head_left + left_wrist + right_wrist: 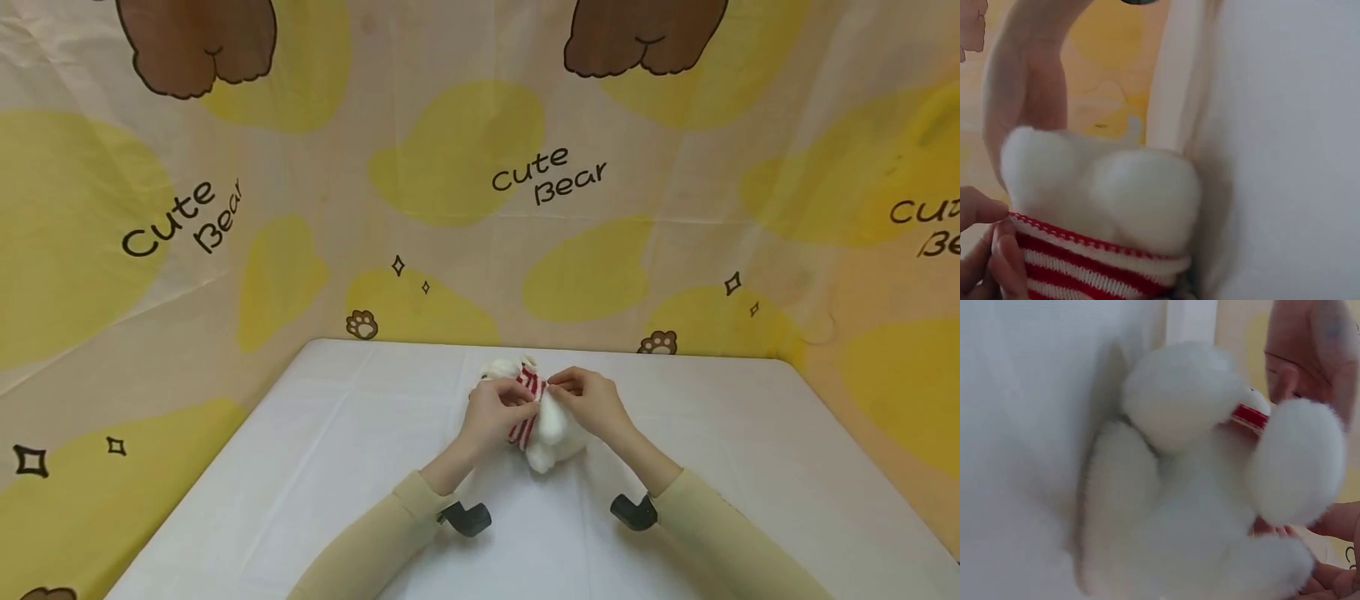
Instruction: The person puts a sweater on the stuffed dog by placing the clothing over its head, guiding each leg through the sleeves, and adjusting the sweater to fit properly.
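Observation:
A fluffy white plush toy (553,421) lies on the table, its rounded limbs (1147,194) sticking out past a red-and-white striped knit garment (527,427) around its middle. My left hand (497,408) is at the near left side of the garment; in the left wrist view, fingertips (1005,250) pinch its red hem. Opposite it, my right hand (588,400) is bent over the toy, thumb and index tips together at the garment's edge. In the right wrist view, white limbs partly hide my right fingers (1335,578), and a strip of red knit shows between them.
The white-covered table (360,450) reaches back to a yellow bear-print cloth (457,250) behind it. Each wrist wears a black device, one on the left (468,518) and one on the right (633,512), both low over the table.

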`<state>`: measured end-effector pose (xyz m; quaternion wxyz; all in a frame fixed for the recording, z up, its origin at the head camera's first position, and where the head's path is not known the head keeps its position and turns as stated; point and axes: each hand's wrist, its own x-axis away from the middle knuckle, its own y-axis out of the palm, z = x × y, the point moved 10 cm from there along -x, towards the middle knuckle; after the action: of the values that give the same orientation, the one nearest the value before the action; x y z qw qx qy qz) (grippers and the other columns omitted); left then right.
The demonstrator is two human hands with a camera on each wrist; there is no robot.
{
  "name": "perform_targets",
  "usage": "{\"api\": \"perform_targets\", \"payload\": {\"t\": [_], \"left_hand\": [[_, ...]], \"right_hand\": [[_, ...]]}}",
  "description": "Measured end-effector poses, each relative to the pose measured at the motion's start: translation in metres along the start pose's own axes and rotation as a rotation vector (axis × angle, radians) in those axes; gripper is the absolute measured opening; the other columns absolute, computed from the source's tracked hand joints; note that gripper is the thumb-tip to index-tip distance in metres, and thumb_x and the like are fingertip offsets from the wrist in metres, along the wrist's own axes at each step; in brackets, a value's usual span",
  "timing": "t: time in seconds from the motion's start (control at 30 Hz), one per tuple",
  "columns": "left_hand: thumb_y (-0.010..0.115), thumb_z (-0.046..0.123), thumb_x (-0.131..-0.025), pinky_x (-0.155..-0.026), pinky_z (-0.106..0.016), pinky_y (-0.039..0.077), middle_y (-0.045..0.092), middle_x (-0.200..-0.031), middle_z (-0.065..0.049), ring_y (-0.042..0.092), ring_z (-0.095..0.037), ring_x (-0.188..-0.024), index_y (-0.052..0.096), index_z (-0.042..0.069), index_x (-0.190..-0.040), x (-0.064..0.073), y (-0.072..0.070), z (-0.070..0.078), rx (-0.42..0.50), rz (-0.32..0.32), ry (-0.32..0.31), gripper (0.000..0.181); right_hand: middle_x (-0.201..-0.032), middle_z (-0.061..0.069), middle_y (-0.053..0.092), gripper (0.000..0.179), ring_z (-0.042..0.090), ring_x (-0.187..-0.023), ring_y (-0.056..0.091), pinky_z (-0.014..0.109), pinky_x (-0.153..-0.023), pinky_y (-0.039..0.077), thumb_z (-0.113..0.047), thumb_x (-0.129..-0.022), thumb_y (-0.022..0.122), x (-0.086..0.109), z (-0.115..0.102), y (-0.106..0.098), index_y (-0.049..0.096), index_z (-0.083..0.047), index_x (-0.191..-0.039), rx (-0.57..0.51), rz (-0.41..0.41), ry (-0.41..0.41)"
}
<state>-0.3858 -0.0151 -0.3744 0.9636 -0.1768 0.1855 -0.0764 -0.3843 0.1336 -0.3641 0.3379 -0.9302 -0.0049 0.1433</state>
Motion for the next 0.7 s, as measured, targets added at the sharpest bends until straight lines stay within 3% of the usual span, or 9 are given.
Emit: {"api": "perform_targets", "payload": {"t": [0.23, 0.37, 0.47, 0.57, 0.7], "left_hand": [[0.075, 0.012, -0.079, -0.049, -0.021, 0.043, 0.065, -0.073, -0.003, 0.053, -0.005, -0.058, 0.071, 0.009, -0.082, 0.003, 0.018, 0.009, 0.105, -0.114, 0.079, 0.006], [0.075, 0.012, -0.079, -0.051, -0.02, 0.044, 0.064, -0.075, -0.002, 0.053, -0.003, -0.06, 0.071, 0.01, -0.081, 0.007, 0.024, 0.012, 0.064, -0.187, 0.143, 0.005], [0.075, 0.015, -0.08, -0.055, -0.019, 0.045, 0.064, -0.077, -0.002, 0.054, -0.003, -0.064, 0.072, 0.011, -0.081, 0.009, 0.021, 0.014, 0.026, -0.196, 0.177, 0.005], [0.074, 0.017, -0.081, -0.06, -0.019, 0.046, 0.064, -0.08, -0.002, 0.056, -0.005, -0.068, 0.072, 0.012, -0.083, 0.008, 0.01, 0.011, -0.001, -0.145, 0.173, 0.006], [0.072, 0.014, -0.083, -0.064, -0.02, 0.049, 0.064, -0.083, -0.001, 0.057, -0.008, -0.074, 0.068, 0.012, -0.087, 0.005, -0.015, 0.002, -0.089, 0.03, 0.134, 0.006]], "right_hand": [[-0.094, 0.008, 0.073, 0.03, 0.024, -0.093, 0.068, 0.039, -0.079, 0.052, -0.035, -0.09, 0.062, 0.004, 0.004, 0.0, 0.066, -0.009, -0.104, -0.028, 0.045, 0.043], [-0.087, 0.004, 0.073, 0.034, 0.02, -0.088, 0.066, 0.032, -0.073, 0.05, -0.039, -0.086, 0.067, 0.003, 0.003, 0.003, 0.063, -0.01, -0.105, -0.049, -0.001, 0.07], [-0.085, 0.005, 0.072, 0.031, 0.018, -0.084, 0.066, 0.028, -0.067, 0.047, -0.029, -0.085, 0.069, 0.002, 0.0, 0.006, 0.061, -0.008, -0.106, -0.041, -0.065, 0.058], [-0.086, 0.007, 0.072, 0.029, 0.017, -0.082, 0.066, 0.027, -0.066, 0.048, -0.019, -0.083, 0.068, 0.002, -0.004, 0.006, 0.06, -0.005, -0.108, -0.039, -0.098, 0.05], [-0.087, 0.008, 0.071, 0.028, 0.019, -0.083, 0.067, 0.029, -0.068, 0.051, -0.014, -0.084, 0.067, 0.004, -0.01, -0.001, 0.059, -0.005, -0.108, -0.024, -0.061, 0.065]]}}
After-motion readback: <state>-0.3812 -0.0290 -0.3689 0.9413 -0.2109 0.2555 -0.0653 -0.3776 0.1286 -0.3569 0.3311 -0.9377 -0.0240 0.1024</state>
